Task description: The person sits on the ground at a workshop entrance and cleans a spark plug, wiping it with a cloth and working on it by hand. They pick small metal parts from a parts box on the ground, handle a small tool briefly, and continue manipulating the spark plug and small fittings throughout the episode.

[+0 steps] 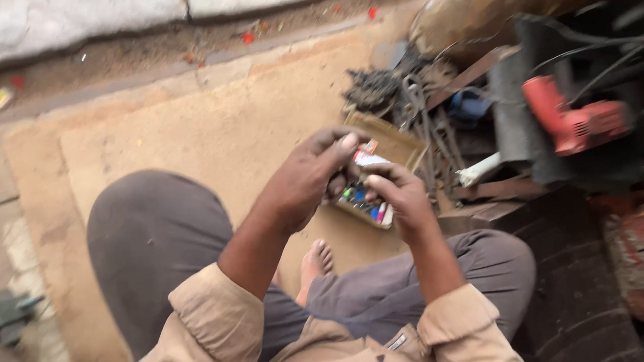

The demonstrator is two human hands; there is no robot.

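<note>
I sit cross-legged in grey trousers on a tan mat, my bare foot showing below my arms. Both hands meet over a small open box of colourful small parts. My left hand and my right hand together pinch a small red and white packet held between the fingertips. The packet is blurred and partly covered by my fingers.
A red power drill lies on dark scrap at the upper right, beside a pile of metal tools and chain. A worn tyre is at my right. A pale wall runs along the top left.
</note>
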